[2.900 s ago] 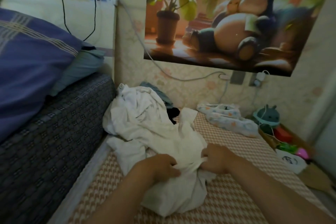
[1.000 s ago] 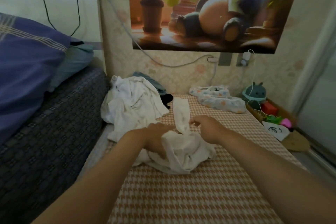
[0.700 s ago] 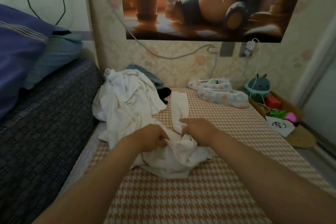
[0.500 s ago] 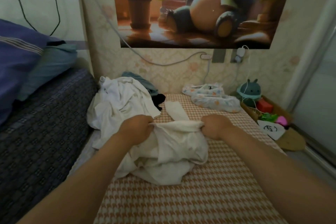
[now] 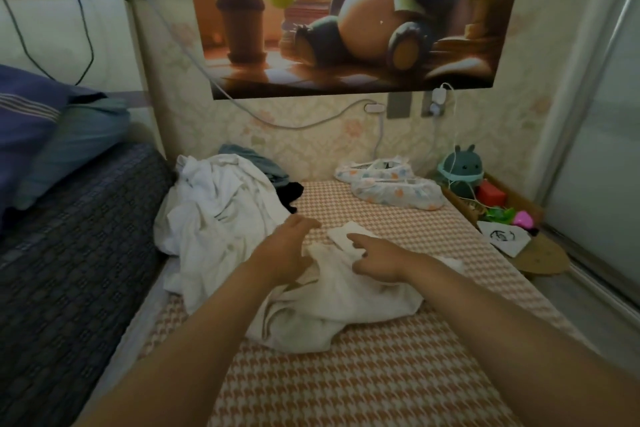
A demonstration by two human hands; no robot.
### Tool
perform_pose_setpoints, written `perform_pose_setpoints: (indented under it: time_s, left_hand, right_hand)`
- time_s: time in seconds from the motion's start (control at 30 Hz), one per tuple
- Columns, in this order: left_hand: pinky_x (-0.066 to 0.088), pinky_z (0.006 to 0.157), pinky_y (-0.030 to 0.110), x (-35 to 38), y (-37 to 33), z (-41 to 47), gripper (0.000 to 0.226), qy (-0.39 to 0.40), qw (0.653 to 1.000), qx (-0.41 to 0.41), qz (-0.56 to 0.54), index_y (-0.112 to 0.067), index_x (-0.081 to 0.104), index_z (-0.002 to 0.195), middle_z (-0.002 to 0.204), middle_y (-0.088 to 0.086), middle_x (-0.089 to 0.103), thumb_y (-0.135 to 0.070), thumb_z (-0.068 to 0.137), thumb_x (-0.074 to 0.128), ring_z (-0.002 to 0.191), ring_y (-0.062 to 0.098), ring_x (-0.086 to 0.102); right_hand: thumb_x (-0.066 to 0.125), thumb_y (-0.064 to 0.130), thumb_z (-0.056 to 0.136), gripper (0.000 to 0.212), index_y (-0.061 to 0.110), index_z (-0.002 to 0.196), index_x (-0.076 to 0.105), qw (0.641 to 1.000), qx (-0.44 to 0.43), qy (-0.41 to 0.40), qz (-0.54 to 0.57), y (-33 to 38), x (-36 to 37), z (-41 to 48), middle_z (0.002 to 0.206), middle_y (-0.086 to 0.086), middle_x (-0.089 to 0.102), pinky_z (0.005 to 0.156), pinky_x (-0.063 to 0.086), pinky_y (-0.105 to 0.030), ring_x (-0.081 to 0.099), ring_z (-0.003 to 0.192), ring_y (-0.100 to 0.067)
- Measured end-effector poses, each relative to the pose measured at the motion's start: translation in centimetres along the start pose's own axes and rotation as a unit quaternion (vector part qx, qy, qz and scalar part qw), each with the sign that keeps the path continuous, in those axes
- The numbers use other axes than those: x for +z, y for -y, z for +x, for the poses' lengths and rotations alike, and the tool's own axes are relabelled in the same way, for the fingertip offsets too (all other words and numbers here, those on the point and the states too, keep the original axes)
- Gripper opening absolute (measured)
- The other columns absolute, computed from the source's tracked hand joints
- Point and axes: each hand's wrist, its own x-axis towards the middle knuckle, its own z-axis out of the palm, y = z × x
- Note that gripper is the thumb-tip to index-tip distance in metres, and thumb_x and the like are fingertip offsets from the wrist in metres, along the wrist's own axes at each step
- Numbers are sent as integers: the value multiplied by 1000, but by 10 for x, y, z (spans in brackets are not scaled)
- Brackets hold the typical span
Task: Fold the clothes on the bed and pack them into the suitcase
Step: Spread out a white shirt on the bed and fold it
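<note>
White garment (image 5: 349, 302), one, under two hands (image 5: 287, 250) (image 5: 379, 262), one clothes pile (image 5: 221, 211) beside

A cartoon poster (image 5: 346, 17) hangs on the wall (image 5: 311, 139), a green plush toy (image 5: 462, 168) below.

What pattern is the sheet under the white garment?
The sheet is orange-and-white houndstooth, seen in the head view.

left hand (image 5: 287, 248): palm down, fingers (image 5: 306, 222) stretched forward and loose, not gripping anything
right hand (image 5: 377, 258): palm down too, index finger (image 5: 355, 238) poking out up-left, the other fingers are kinda hard to make out
left forearm (image 5: 207, 326): bare, comes in from bottom left, angled inward
right forearm (image 5: 502, 319): bare, from bottom right, angled inward
gap: hands near each other, not touching
</note>
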Motion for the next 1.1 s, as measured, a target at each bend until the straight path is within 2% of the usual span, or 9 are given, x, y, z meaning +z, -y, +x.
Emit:
perform_pose_setpoints:
  time_s: [0.1, 0.17, 0.23, 0.37, 0.53, 0.67, 0.8, 1.0, 1.1]
  left_hand:
    - [41, 103, 43, -14, 37, -33, 105, 106, 983, -105, 105, -26, 28, 143, 137, 1, 36, -58, 58, 83, 125, 22, 40]
    - [45, 99, 43, -21, 58, -53, 110, 174, 965, -151, 124, -29, 24, 143, 133, 2, 47, -60, 55, 82, 122, 23, 48]
    - [51, 91, 38, -26, 72, -65, 76, 182, 963, -158, 124, -31, 39, 138, 121, -1, 61, -45, 74, 77, 108, 19, 58]
    - [45, 84, 30, -30, 85, -51, 16, 50, 979, -122, 153, -26, 64, 103, 111, 4, 64, -25, 99, 48, 103, 23, 58]
    - [42, 63, 30, -52, 83, 16, 8, -163, 966, -199, 25, -9, 53, 95, 91, 13, 61, -11, 98, 46, 83, 30, 60]
    - [35, 73, 17, -71, 83, 82, 20, -265, 948, -153, -83, -6, 57, 115, 109, 11, 61, -13, 98, 52, 103, 27, 58]
    - [18, 115, 27, -60, 92, 103, 76, -145, 974, -121, -126, -20, 14, 154, 162, 8, 8, -6, 94, 58, 149, 22, 9]
    - [44, 92, 22, -15, 111, 20, 40, 50, 991, -98, -73, -24, 61, 120, 129, 1, 56, -4, 86, 58, 116, 19, 53]
    - [45, 76, 12, -6, 103, -33, 26, 164, 977, -122, -55, -34, 63, 100, 104, -12, 60, -41, 78, 75, 95, 9, 57]
  right_hand:
    - [69, 43, 88, 58, 25, 140, 50, 999, -25, -28, -1, 13, 18, 13, 126, 0, 58, 85, 40, -26, 57, 115, -20]
    - [68, 39, 89, 13, 27, 84, 66, 993, -38, -89, -73, 17, 22, 22, 81, 3, 61, 74, 38, -28, 58, 79, -17]
    - [65, 41, 90, 26, 25, 70, 65, 966, -34, -203, -153, 17, 18, 32, 76, 4, 59, 78, 43, -32, 57, 76, -17]
    - [53, 37, 97, 24, 23, 104, 72, 908, 9, -396, -134, 20, -3, 47, 102, -2, 70, 73, 48, -32, 65, 94, -25]
    - [52, 28, 97, 29, 8, 96, 73, 936, 132, -314, 84, 19, -33, 93, 87, -11, 75, 67, 57, -34, 72, 76, -28]
    - [57, 20, 96, 48, 15, 142, 47, 898, 44, -393, 190, 27, -52, 126, 138, -13, 55, 98, 42, -36, 52, 125, -33]
    - [73, 18, 88, 109, 22, 157, -11, 975, -8, -213, 70, 28, -41, 135, 165, -5, 8, 112, 31, -34, 21, 148, -25]
    - [60, 18, 91, 53, 25, 143, 48, 991, -103, -78, -18, 23, 34, 102, 154, -1, 40, 112, 31, -28, 37, 141, -20]
    - [62, 30, 85, 38, 32, 122, 64, 988, -148, -40, 0, 23, 62, 65, 132, 5, 57, 105, 42, -30, 52, 125, -16]
